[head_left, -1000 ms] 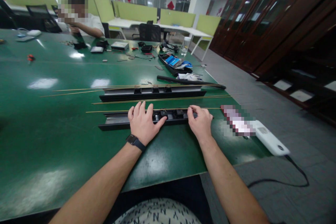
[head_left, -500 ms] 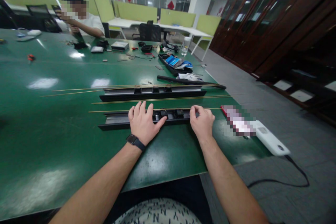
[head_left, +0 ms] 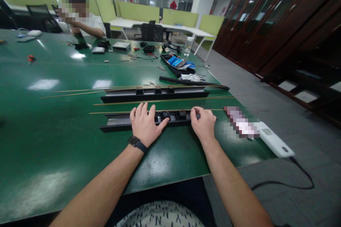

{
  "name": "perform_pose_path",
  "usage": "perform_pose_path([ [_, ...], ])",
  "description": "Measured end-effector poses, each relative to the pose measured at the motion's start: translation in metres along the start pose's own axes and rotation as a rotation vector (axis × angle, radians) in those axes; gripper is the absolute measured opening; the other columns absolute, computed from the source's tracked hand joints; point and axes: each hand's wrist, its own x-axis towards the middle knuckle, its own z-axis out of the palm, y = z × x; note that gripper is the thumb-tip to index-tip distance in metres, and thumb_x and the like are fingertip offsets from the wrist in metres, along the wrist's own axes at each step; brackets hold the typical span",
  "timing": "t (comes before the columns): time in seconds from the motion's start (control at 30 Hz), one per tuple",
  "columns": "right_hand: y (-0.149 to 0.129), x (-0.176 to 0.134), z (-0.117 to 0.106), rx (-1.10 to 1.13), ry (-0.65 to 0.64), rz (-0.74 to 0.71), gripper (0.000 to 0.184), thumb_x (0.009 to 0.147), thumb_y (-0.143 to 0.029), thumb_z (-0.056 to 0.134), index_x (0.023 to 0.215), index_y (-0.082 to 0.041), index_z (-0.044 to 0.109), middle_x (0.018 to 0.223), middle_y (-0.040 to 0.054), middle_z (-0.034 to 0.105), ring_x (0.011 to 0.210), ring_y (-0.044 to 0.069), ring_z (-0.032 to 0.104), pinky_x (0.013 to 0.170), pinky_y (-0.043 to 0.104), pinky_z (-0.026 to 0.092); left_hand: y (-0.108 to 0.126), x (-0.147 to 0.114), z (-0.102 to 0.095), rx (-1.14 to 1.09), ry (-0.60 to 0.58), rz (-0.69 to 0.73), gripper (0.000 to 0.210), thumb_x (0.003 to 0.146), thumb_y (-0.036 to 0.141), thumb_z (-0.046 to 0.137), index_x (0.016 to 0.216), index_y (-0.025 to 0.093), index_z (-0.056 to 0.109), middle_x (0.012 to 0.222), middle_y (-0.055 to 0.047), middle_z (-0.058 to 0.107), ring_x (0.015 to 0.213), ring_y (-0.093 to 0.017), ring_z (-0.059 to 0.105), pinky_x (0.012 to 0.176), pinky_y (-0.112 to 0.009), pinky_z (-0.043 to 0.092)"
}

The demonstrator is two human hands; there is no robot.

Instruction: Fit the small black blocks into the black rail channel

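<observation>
A black metal channel rail (head_left: 119, 123) lies lengthwise before me on the green table, with small black blocks (head_left: 182, 114) sitting inside it. My left hand (head_left: 145, 124) rests across the rail, fingers spread and thumb stretched out beside one of the blocks. Along the rail's far side runs a thin brass-coloured rod (head_left: 112, 112). At the rail's right end, my right hand (head_left: 204, 122) is closed in a pinch at this rod; the exact contact is partly hidden by the fingers.
Beyond lie more thin rods (head_left: 122, 103) and a second black rail (head_left: 154, 97). A phone (head_left: 239, 122) and a white corded device (head_left: 275, 140) lie at right. Farther back are a black tray (head_left: 173, 65), gloves (head_left: 192, 77) and a glass (head_left: 188, 46). A person sits across the table.
My right hand has shifted slightly left, and the near rod has slid a little left with it. My left hand stays in place on the rail.
</observation>
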Motion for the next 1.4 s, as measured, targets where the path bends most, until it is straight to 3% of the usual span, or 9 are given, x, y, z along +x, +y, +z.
perform_pose_path([
  [0.37, 0.0047, 0.0021, -0.0001, -0.051, 0.046, 0.05, 0.031, 0.1, -0.043, 0.052, 0.1, -0.024, 0.078, 0.097, 0.0075, 0.079, 0.103, 0.027, 0.062, 0.093, 0.041, 0.035, -0.0007, -0.0001, 0.0009, 0.014, 0.006, 0.007, 0.07, 0.091, 0.071, 0.061, 0.137, 0.019, 0.068, 0.15, -0.022, 0.06, 0.148, -0.041, 0.045, 0.123, -0.06, 0.029],
  [0.57, 0.0049, 0.0009, 0.0018, -0.014, 0.024, 0.014, 0.034, 0.1, -0.045, 0.053, 0.115, -0.025, 0.075, 0.099, 0.0073, 0.079, 0.105, 0.028, 0.062, 0.096, 0.042, 0.036, -0.0003, -0.0002, 0.0012, 0.023, 0.011, 0.004, 0.069, 0.09, 0.07, 0.062, 0.136, 0.019, 0.068, 0.151, -0.022, 0.06, 0.147, -0.041, 0.046, 0.124, -0.061, 0.028],
  [1.03, 0.0021, 0.0017, -0.0015, -0.042, 0.038, 0.045, 0.03, 0.1, -0.041, 0.053, 0.1, -0.025, 0.078, 0.096, 0.0071, 0.078, 0.103, 0.028, 0.061, 0.094, 0.042, 0.036, -0.0005, 0.0001, 0.0004, 0.027, 0.004, 0.009, 0.07, 0.092, 0.07, 0.06, 0.137, 0.017, 0.068, 0.15, -0.023, 0.06, 0.148, -0.041, 0.046, 0.124, -0.06, 0.028],
  [1.4, 0.0061, 0.0028, 0.0016, -0.043, 0.07, 0.081, 0.028, 0.098, -0.041, 0.057, 0.107, -0.024, 0.078, 0.098, 0.0071, 0.078, 0.102, 0.027, 0.062, 0.098, 0.043, 0.037, 0.0003, 0.0, 0.0009, 0.029, 0.001, 0.011, 0.072, 0.091, 0.071, 0.061, 0.136, 0.015, 0.068, 0.15, -0.024, 0.06, 0.147, -0.041, 0.046, 0.124, -0.06, 0.028],
])
